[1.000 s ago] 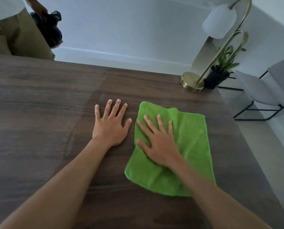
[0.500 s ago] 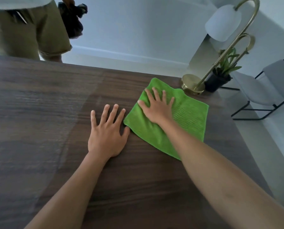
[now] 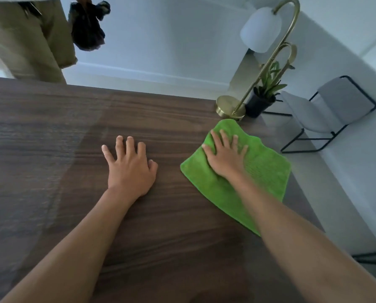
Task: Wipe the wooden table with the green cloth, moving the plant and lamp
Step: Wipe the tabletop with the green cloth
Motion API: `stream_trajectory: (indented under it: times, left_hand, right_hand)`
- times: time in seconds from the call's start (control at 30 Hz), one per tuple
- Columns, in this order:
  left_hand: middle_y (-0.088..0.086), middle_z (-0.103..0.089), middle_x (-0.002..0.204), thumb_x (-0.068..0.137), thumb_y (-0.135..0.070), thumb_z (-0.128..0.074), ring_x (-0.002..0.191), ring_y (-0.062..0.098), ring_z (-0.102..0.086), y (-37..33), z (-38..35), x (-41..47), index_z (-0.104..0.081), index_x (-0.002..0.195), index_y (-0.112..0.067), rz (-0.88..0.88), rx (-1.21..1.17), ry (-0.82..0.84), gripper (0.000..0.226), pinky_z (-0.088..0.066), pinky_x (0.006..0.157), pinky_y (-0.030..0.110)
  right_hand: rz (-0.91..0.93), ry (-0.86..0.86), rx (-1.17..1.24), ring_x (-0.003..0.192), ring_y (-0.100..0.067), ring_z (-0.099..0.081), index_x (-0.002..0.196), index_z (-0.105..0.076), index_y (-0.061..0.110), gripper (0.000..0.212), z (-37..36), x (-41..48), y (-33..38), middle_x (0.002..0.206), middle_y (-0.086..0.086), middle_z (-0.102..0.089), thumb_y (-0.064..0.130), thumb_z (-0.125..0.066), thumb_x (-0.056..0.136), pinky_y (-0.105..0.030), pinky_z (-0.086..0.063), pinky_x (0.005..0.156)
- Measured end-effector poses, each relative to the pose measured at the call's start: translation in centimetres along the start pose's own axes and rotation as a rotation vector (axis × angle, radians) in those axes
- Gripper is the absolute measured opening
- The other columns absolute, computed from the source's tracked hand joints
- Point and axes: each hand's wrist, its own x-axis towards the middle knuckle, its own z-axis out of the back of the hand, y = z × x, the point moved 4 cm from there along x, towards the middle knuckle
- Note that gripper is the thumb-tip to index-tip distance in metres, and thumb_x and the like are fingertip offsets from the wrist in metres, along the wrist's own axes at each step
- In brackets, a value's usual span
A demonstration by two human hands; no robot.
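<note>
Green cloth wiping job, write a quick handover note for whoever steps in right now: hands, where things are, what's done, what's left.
Right hand: flat, fingers spread, pressing the green cloth onto the wooden table near its far right corner. No closed grip.
Left hand: flat on bare wood, holding nothing.
Lamp and potted plant: both at the far right corner, just beyond the cloth's top edge, not yet moved.
Done: cannot tell from the surface how much has been wiped.
Left: move the lamp and plant aside, wipe under them, cover the remaining table.
A second person stands at the far left edge.
</note>
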Motion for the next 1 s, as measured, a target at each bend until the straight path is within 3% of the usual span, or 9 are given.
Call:
stream_trajectory:
  times: [0.1, 0.17, 0.33, 0.5, 0.63, 0.73, 0.8, 0.9, 1.0]
  left_hand:
    - [0.011, -0.024, 0.155, 0.096, -0.041, -0.035, 0.147, 0.029, -0.008, -4.8, -0.9, 0.8, -0.036, 0.140, -0.017, -0.103, -0.095, 0.026, 0.050, -0.003, 0.113, 0.066]
    - [0.006, -0.015, 0.160, 0.098, -0.045, -0.027, 0.149, 0.029, 0.000, -7.2, -2.1, 0.8, -0.026, 0.148, -0.025, -0.174, -0.089, 0.037, 0.054, 0.003, 0.112, 0.067]
    - [0.003, -0.004, 0.163, 0.097, -0.055, -0.013, 0.149, 0.032, 0.008, -7.8, -3.3, 1.3, -0.013, 0.153, -0.030, -0.182, -0.003, 0.029, 0.061, 0.005, 0.113, 0.066]
    - [0.003, -0.009, 0.163, 0.097, -0.053, -0.014, 0.149, 0.032, 0.004, -8.0, -3.6, 1.1, -0.017, 0.153, -0.029, -0.169, 0.024, 0.007, 0.060, 0.001, 0.113, 0.067]
    - [0.003, -0.013, 0.162, 0.098, -0.050, -0.016, 0.149, 0.031, 0.002, -7.8, -3.5, 1.0, -0.020, 0.152, -0.029, -0.176, 0.013, -0.011, 0.058, 0.001, 0.113, 0.066]
    - [0.002, -0.010, 0.163, 0.098, -0.048, -0.015, 0.149, 0.030, 0.004, -7.6, -3.4, 1.0, -0.018, 0.153, -0.027, -0.170, -0.007, -0.003, 0.058, 0.002, 0.114, 0.065]
    - [0.001, -0.009, 0.163, 0.099, -0.047, -0.015, 0.149, 0.029, 0.004, -7.6, -3.4, 0.8, -0.017, 0.153, -0.024, -0.176, -0.022, -0.003, 0.059, 0.004, 0.115, 0.063]
    - [0.000, -0.008, 0.163, 0.098, -0.048, -0.015, 0.150, 0.027, 0.005, -7.5, -3.4, 0.9, -0.017, 0.153, -0.024, -0.183, -0.037, -0.009, 0.060, 0.004, 0.116, 0.061]
    - [0.002, -0.010, 0.163, 0.098, -0.048, -0.016, 0.149, 0.029, 0.004, -7.7, -3.4, 0.9, -0.017, 0.153, -0.025, -0.186, -0.011, -0.009, 0.060, 0.003, 0.115, 0.064]
  right_hand:
    - [0.287, -0.012, -0.004, 0.151, -0.028, 0.008, 0.154, -0.008, 0.043, 0.067, -0.9, -6.9, 2.8, 0.165, 0.011, -0.002, 0.069, -0.013, 0.092, -0.061, 0.004, 0.118]
    - [0.347, -0.016, 0.015, 0.152, -0.020, 0.006, 0.153, -0.012, 0.045, 0.065, -1.3, -12.1, 0.2, 0.164, 0.015, -0.004, 0.069, -0.020, 0.092, -0.053, 0.005, 0.120]
    - [0.070, -0.001, -0.029, 0.151, -0.018, 0.009, 0.151, -0.006, 0.049, 0.069, 0.2, -9.5, -11.5, 0.163, 0.018, 0.003, 0.074, -0.012, 0.087, -0.054, 0.004, 0.120]
    - [-0.169, -0.007, 0.045, 0.150, -0.033, 0.008, 0.152, -0.004, 0.047, 0.069, 0.8, 1.6, -9.9, 0.164, 0.012, 0.003, 0.075, -0.011, 0.089, -0.069, 0.003, 0.114]
    - [0.057, 0.005, -0.020, 0.150, -0.031, 0.011, 0.153, -0.003, 0.045, 0.068, 0.0, -0.9, -3.6, 0.164, 0.013, 0.004, 0.072, -0.007, 0.091, -0.067, 0.006, 0.115]
    - [0.283, -0.009, -0.019, 0.151, -0.020, 0.012, 0.153, -0.008, 0.046, 0.066, -0.9, -8.3, -4.3, 0.164, 0.016, 0.000, 0.071, -0.012, 0.092, -0.056, 0.006, 0.120]
    - [0.219, -0.004, 0.006, 0.151, -0.015, 0.011, 0.152, -0.009, 0.048, 0.066, -0.6, -9.5, -8.8, 0.164, 0.018, -0.001, 0.072, -0.015, 0.090, -0.053, 0.003, 0.121]
    - [-0.049, 0.004, -0.006, 0.151, -0.019, 0.007, 0.150, -0.008, 0.050, 0.065, 0.8, -5.5, -15.1, 0.164, 0.017, 0.001, 0.073, -0.016, 0.089, -0.057, 0.000, 0.120]
    - [-0.230, -0.003, 0.051, 0.152, -0.024, 0.004, 0.152, -0.010, 0.046, 0.063, 1.9, -0.1, -16.2, 0.165, 0.013, 0.000, 0.068, -0.021, 0.094, -0.061, -0.007, 0.118]
